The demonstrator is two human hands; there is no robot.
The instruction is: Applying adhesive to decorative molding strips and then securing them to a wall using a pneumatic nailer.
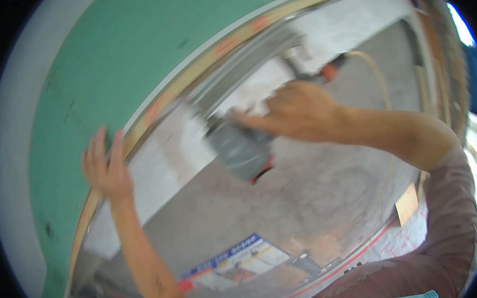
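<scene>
My right hand is closed around the handle of a grey air nail gun. The gun's long grey magazine lies alongside the board's edge, blurred by motion. A red and black hose fitting sits at the handle's far end. With fingers stretched out, my left hand rests over the edge of a large green board. A pale wooden strip runs along that edge, below the board's face. Whether the gun's nose touches the strip, I cannot tell.
From the fitting, a thin yellowish air hose trails down to the right. Beneath lies a grey floor with a printed colour sheet. Timber uprights stand at the right, and a small wooden piece is at the lower right.
</scene>
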